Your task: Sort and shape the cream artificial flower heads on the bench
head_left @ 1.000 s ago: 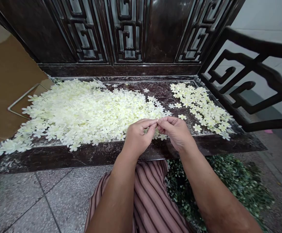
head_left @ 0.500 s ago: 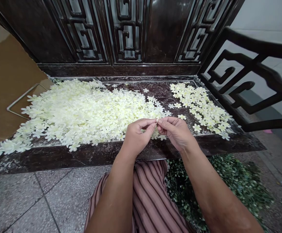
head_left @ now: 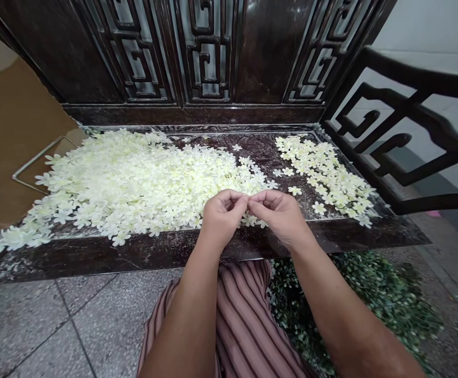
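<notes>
My left hand and my right hand meet fingertip to fingertip above the front edge of a dark wooden bench. Both are closed in a pinch, thumbs against forefingers. Whatever sits between the fingertips is hidden or too small to make out. Behind and left of them spreads a large heap of loose white-yellow artificial flowers. A smaller scatter of the same flowers lies on the bench to the right of my right hand.
Brown cardboard and a bent metal handle border the heap at left. A carved wooden backrest rises behind, with an armrest at right. Artificial green foliage lies on the floor below, beside my striped-clothed legs.
Both hands have shifted slightly left, and the fingertips are now pressed together. The small pale piece that showed between them is no longer visible. The flowers look unchanged.
</notes>
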Demonstrator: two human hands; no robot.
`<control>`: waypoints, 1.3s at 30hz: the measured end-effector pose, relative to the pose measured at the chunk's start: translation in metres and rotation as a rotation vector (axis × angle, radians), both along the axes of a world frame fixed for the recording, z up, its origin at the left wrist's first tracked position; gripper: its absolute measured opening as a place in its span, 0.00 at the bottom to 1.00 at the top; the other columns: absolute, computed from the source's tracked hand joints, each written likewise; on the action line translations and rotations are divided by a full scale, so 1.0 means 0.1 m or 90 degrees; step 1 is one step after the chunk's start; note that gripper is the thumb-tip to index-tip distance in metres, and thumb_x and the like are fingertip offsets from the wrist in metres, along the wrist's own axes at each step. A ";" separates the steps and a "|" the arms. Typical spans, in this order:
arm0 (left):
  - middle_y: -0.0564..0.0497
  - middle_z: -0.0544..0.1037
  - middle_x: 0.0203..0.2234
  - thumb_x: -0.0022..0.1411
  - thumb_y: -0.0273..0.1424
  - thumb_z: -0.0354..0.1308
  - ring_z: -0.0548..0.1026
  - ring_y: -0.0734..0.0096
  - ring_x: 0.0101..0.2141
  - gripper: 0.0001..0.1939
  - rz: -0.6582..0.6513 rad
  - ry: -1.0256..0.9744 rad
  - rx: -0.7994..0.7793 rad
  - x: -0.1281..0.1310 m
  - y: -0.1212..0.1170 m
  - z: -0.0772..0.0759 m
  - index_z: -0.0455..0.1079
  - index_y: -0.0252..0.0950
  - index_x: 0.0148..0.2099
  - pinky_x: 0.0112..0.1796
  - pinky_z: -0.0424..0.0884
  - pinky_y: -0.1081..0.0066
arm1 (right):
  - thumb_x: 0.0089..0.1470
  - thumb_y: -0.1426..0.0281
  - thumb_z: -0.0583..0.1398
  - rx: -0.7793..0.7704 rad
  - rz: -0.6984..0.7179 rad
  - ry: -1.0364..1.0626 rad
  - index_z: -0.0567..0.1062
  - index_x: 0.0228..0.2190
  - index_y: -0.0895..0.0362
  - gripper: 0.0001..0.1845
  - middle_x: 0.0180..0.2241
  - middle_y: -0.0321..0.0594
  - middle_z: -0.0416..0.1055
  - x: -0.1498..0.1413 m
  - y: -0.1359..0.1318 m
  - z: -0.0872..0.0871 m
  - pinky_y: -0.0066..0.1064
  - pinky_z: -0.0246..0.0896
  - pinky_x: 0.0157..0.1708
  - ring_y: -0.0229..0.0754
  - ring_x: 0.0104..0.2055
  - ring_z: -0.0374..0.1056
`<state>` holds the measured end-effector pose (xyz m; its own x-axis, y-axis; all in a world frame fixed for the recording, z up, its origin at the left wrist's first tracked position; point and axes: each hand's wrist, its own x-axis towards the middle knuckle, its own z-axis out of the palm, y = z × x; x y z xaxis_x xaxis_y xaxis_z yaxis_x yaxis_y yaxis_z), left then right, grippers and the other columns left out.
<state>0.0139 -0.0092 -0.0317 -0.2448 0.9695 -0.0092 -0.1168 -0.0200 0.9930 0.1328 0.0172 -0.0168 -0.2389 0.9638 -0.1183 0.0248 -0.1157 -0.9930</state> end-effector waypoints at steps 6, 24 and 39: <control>0.57 0.72 0.17 0.46 0.32 0.62 0.68 0.81 0.18 0.08 0.033 -0.114 -0.053 -0.03 0.02 0.01 0.69 0.33 0.28 0.22 0.64 0.78 | 0.39 0.66 0.64 0.088 -0.050 -0.027 0.71 0.22 0.58 0.09 0.17 0.31 0.65 0.01 -0.02 0.00 0.26 0.54 0.20 0.31 0.19 0.57; 0.58 0.70 0.14 0.50 0.30 0.60 0.68 0.80 0.17 0.06 -0.001 -0.101 -0.060 -0.01 0.02 0.04 0.66 0.33 0.27 0.21 0.64 0.78 | 0.36 0.64 0.65 -0.015 0.001 0.037 0.74 0.20 0.59 0.10 0.17 0.34 0.70 0.02 -0.04 0.04 0.26 0.58 0.19 0.31 0.18 0.61; 0.56 0.70 0.16 0.52 0.28 0.57 0.68 0.79 0.19 0.04 -0.031 -0.054 -0.031 0.00 0.01 0.01 0.65 0.34 0.28 0.23 0.64 0.77 | 0.31 0.71 0.63 -0.051 -0.033 0.011 0.73 0.16 0.58 0.04 0.13 0.31 0.67 0.02 0.01 0.06 0.26 0.57 0.20 0.31 0.17 0.61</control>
